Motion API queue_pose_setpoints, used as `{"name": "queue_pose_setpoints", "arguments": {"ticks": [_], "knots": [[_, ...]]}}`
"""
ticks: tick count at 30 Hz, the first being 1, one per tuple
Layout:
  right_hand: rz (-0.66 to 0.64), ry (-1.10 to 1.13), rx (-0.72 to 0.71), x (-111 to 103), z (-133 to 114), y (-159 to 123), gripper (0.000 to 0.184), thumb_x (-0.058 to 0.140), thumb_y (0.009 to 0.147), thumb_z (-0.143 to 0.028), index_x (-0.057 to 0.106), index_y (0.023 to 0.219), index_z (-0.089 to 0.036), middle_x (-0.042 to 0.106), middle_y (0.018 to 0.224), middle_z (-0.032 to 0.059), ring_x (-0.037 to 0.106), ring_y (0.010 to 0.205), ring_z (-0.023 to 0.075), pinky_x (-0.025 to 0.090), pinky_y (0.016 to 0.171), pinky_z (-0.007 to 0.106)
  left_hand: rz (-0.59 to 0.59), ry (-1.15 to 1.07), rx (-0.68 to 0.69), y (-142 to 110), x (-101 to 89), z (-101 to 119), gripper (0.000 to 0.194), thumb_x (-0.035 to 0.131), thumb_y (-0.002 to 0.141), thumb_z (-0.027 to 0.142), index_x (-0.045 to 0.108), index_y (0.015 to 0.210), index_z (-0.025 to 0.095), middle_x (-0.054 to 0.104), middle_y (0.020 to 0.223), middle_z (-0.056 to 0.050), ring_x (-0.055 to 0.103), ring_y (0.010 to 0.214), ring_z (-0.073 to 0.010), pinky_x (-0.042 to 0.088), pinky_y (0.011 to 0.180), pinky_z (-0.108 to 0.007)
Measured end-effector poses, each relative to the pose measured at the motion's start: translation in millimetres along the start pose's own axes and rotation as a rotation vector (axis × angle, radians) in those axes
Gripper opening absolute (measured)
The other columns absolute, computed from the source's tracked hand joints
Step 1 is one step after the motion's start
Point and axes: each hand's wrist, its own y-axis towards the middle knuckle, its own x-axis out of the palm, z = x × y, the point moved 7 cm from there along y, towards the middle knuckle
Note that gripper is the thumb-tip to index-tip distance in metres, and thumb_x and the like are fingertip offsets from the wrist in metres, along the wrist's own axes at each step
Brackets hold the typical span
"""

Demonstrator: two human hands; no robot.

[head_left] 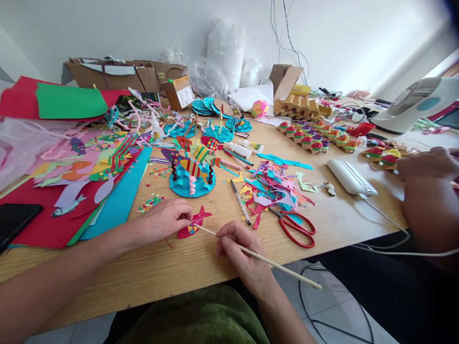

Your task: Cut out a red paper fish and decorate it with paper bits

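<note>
Your right hand (244, 253) grips a pale stick (287, 272) between thumb and fingers, with its free end angled out past the front edge of the table (172, 279). Your left hand (168, 217) is narrow, its fingertips drawn together at the stick's far tip; the view is too small to tell whether they pinch that tip, hold a scrap or only steady the work. Beneath them, the pink paper fish (185, 233) lies flat near the table's front edge, with small coloured pieces on its body. The step in hand appears to be fine placing or pressing of detail on this fish. The next move calls for light tip pressure and a steadied fish, so the pieces do not shift. Farther from the front edge stands a blue base (179, 188) bearing finished-looking fish. To its right lie a pen (239, 200), paper scraps (276, 186) and, nearer the front edge, red-handled scissors (309, 233).
</note>
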Motion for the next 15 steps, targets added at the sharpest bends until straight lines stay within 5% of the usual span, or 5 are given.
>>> {"name": "queue_pose_setpoints", "arguments": {"ticks": [15], "knots": [[0.009, -0.066, -0.018, 3.4, -2.5, -0.2, 0.013, 0.044, 0.079, -0.015, 0.056, 0.077, -0.02, 0.059, 0.057, -0.0039, 0.05, 0.052, 0.0118, 0.036, 0.05, 0.021, -0.017, 0.004, 0.024, 2.6, -0.1, 2.8, 0.021, 0.047, 0.08, 0.021, 0.06, 0.063, 0.02, 0.06, 0.073, 0.0, 0.057, 0.077, -0.0165, 0.039, 0.07, -0.026]]}}
